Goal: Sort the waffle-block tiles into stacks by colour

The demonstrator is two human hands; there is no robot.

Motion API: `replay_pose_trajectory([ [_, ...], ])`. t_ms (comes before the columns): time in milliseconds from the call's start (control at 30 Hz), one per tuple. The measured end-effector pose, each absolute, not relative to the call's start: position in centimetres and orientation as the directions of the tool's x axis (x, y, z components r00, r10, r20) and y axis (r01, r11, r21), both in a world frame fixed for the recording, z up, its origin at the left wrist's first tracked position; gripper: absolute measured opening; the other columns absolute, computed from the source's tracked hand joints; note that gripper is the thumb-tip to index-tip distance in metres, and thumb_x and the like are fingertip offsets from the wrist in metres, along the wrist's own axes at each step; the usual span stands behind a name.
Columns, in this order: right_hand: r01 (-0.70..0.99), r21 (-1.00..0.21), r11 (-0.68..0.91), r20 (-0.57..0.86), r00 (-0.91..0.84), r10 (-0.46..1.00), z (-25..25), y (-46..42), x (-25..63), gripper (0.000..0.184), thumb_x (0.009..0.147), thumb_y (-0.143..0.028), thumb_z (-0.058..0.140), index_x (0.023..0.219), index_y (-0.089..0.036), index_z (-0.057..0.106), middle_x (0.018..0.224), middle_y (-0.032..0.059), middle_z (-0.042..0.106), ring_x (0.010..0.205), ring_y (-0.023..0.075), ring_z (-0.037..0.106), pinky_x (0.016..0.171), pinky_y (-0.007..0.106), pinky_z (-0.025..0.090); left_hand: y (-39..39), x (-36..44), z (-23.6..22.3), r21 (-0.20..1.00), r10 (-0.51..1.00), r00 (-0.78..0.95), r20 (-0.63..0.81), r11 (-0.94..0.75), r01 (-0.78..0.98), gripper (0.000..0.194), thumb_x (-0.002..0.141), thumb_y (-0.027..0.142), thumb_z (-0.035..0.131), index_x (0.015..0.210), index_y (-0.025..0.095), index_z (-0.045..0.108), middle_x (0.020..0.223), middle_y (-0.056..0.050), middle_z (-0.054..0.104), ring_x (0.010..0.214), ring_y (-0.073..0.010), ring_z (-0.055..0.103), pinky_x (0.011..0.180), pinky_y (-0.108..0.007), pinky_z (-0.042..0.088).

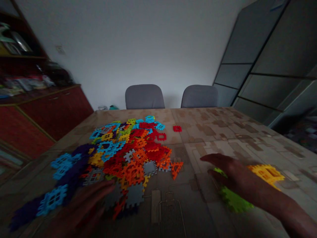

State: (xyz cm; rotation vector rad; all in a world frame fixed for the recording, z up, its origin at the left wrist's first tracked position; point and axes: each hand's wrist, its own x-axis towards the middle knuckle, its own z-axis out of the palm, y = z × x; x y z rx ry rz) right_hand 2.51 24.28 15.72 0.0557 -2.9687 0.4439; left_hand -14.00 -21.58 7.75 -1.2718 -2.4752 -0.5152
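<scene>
My left hand (85,205), a little blurred, is at the near edge of a heap of plastic interlocking tiles. Its fingers are stretched out and apart, beside a dark grey square tile (135,195). My right hand (224,167) hovers over green tiles (235,200) on the right of the table, fingers extended and spread; it partly hides them. Just beyond my right wrist lies a yellow tile with a window opening (267,173). In the heap are orange tiles (133,172), red tiles (158,153) and light blue window-shaped tiles (53,199).
The patterned tablecloth (223,129) covers the table. A red square frame (177,128) and an orange triangle (176,169) lie at the heap's right side. Purple tiles (27,211) stretch along its left. Two grey chairs (145,96) stand behind the far edge.
</scene>
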Motion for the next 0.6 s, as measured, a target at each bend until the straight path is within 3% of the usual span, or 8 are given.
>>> replay_pose_trajectory([
  [100, -0.129, -0.273, 0.953, -0.032, -0.989, -0.143, 15.4, 17.5, -0.1, 0.047, 0.091, -0.013, 0.055, 0.137, -0.018, 0.061, 0.143, 0.0161, 0.060, 0.131, 0.0316, 0.057, 0.109, 0.050, 0.047, -20.9, -16.4, 8.8, 0.162, 0.675, -0.571, 0.468, 0.570, 0.806, 0.044, 0.100, 0.044, 0.050, 0.145, 0.042, 0.050, 0.141, 0.002, 0.064, 0.121, -0.0261, 0.067, 0.098, -0.038, 0.058],
  [233, -0.024, -0.156, 0.988, -0.173, -0.984, -0.052, 14.5, 11.5, -3.0, 0.057, 0.088, -0.002, 0.052, 0.144, -0.014, 0.055, 0.150, 0.0203, 0.051, 0.138, 0.0386, 0.048, 0.110, 0.057, 0.043, -17.6, -17.5, 9.8, 0.132, 0.745, -0.518, 0.419, 0.515, 0.847, 0.049, 0.100, 0.037, 0.051, 0.149, 0.035, 0.046, 0.148, -0.001, 0.059, 0.131, -0.0283, 0.059, 0.109, -0.046, 0.050],
  [400, 0.010, -0.082, 0.997, -0.110, -0.994, 0.001, 14.1, 9.4, -5.1, 0.049, 0.091, -0.002, 0.052, 0.139, -0.012, 0.059, 0.138, 0.0204, 0.060, 0.127, 0.0372, 0.057, 0.105, 0.055, 0.047, -15.8, -18.2, 9.0, 0.170, 0.790, -0.506, 0.346, 0.478, 0.862, 0.048, 0.097, 0.023, 0.052, 0.143, 0.033, 0.053, 0.143, -0.002, 0.063, 0.130, -0.0266, 0.059, 0.113, -0.049, 0.044],
  [600, -0.303, -0.261, 0.917, 0.080, -0.953, -0.292, 14.2, 7.9, -7.6, 0.033, 0.094, -0.008, 0.057, 0.126, -0.013, 0.063, 0.129, 0.0135, 0.066, 0.121, 0.0290, 0.058, 0.106, 0.044, 0.046, -15.3, -18.3, 8.9, 0.228, 0.733, -0.572, 0.367, 0.525, 0.820, 0.038, 0.098, 0.029, 0.056, 0.135, 0.027, 0.060, 0.132, -0.007, 0.068, 0.122, -0.0272, 0.062, 0.110, -0.047, 0.045],
])
